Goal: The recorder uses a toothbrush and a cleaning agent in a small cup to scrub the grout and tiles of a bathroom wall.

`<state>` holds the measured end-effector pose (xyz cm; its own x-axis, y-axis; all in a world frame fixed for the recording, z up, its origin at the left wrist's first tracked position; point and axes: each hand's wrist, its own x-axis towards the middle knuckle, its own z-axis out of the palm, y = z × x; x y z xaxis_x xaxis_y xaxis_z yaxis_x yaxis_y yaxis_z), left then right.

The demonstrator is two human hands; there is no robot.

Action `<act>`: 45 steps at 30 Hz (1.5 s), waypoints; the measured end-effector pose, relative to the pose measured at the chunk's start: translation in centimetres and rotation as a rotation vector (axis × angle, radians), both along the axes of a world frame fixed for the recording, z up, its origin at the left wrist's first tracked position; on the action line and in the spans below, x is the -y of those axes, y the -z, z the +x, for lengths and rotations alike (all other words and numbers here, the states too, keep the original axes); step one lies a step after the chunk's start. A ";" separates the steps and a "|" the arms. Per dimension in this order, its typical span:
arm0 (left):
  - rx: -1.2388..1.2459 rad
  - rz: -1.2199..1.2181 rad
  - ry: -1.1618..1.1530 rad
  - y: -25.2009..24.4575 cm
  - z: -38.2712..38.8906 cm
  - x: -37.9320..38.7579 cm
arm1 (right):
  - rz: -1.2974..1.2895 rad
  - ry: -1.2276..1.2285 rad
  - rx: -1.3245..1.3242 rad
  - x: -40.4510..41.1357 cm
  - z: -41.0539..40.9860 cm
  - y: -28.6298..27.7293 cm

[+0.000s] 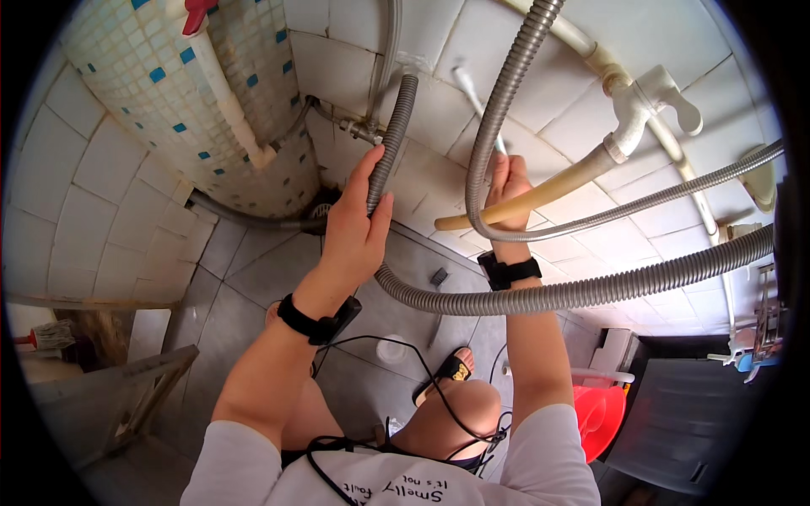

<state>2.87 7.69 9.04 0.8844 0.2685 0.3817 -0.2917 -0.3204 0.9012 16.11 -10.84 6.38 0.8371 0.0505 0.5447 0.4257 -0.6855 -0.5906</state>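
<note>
My left hand (357, 231) is closed around a grey corrugated drain hose (393, 126), whose upper end points at the tiled wall (436, 111). From that hand the hose bends and runs off to the right, passing above my right forearm. My right hand (511, 186) grips a toothbrush (469, 88) by its pale handle, bristle end up, near the wall. Whether the bristles touch the tiles cannot be told. In front of the right hand pass a yellowed rubber hose (538, 193) and a looped metal shower hose (476, 152), hiding part of it.
A white plastic tap (639, 111) feeds the yellowed hose. On the left stands a mosaic-tiled column (215, 120) with a red-handled valve (198, 16). A floor drain (321, 205) lies at its base. A red basin (595, 417) and dark bin (671, 417) are lower right. A black cable (405, 341) hangs before my knees.
</note>
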 end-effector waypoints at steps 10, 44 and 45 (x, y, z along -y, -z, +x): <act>-0.237 -0.018 0.104 2.0 -0.5 1.3 | -0.195 -0.023 -0.106 4.6 -0.9 2.7; -0.541 -0.166 0.676 5.4 -1.5 11.4 | -0.769 0.323 -0.099 20.8 -6.4 6.3; -0.501 -0.169 0.678 5.5 -1.4 11.4 | -0.772 0.324 -0.099 21.3 -6.5 6.2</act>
